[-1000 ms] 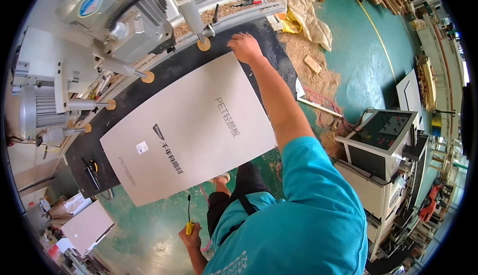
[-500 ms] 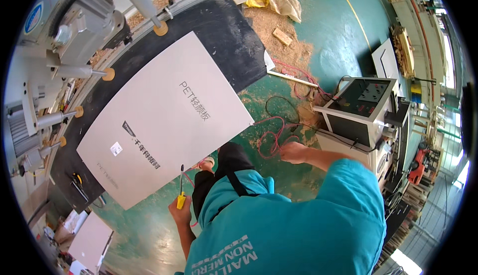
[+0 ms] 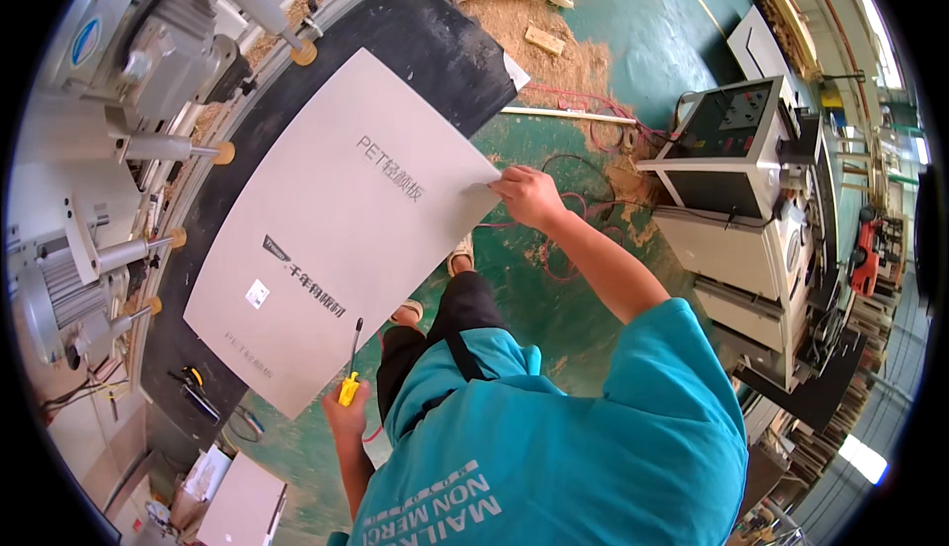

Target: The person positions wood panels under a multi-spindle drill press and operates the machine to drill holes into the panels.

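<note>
A large pale board (image 3: 326, 210) with dark printing and a small white label lies on the black machine bed (image 3: 415, 42). My right hand (image 3: 531, 196) pinches its right-hand corner, fingers closed at the edge. Below the board's near edge, my left hand (image 3: 344, 416) is wrapped around a yellow air blow gun (image 3: 349, 390). The gun's thin dark nozzle points up, close to the board's edge. Beside that hand a red hose (image 3: 374, 435) shows; where it joins the gun is hidden.
Machine cylinders with round tan pads (image 3: 223, 153) line the left. A control cabinet (image 3: 727, 136) stands at right. Red hoses (image 3: 559, 264) and a white bar (image 3: 568, 114) lie on the green floor, near sawdust (image 3: 583, 67). A yellow-and-black tool (image 3: 198, 393) rests on the bed's near end.
My right hand has moved up and left from beside the hose to the board's corner and closed there. My left hand still holds the blow gun. The view has shifted slightly.
</note>
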The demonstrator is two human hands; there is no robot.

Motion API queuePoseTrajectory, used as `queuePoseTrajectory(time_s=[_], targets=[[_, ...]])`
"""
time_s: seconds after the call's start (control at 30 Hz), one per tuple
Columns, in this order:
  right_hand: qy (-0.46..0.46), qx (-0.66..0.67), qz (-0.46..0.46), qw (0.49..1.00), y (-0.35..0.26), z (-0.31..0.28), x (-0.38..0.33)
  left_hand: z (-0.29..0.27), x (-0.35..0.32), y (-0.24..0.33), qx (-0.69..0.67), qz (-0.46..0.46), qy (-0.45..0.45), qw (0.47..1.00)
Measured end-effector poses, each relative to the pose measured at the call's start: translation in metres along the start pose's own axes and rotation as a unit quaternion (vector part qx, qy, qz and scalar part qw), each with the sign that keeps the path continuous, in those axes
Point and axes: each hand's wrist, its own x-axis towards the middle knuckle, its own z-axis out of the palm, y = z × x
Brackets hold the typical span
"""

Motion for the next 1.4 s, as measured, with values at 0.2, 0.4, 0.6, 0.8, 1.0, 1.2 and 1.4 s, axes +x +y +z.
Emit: queuePoseTrajectory(time_s=[0.2,0.4,0.6,0.8,1.0,1.2,1.4], targets=[[0.066,-0.097,0.156,0.981,-0.028,0.018,-0.008,-0.053,0.018,-0.033,0.091,0.089,-0.071,0.989],[0.025,-0.068,0.238,0.969,-0.166,0.107,-0.057,-0.108,0.044,-0.042,0.073,0.115,-0.153,0.979],[-0.003,0.101,0.078,0.992,-0.293,0.161,-0.073,-0.107,0.048,-0.023,0.075,0.119,-0.178,0.974],[0.026,-0.098,0.167,0.981,-0.099,0.091,-0.027,-0.098,0.032,-0.042,0.097,0.067,-0.154,0.981],[0.277,-0.145,0.345,0.885,0.051,0.037,-0.026,-0.096,0.014,-0.088,0.195,0.035,-0.052,0.979],[0.116,0.053,0.174,0.976,-0.044,0.049,-0.029,-0.053,-0.001,-0.016,0.112,0.01,-0.11,0.988],[0.221,-0.057,0.319,0.92,0.03,0.021,-0.017,-0.05,0.001,0.0,0.121,0.05,-0.108,0.986]])
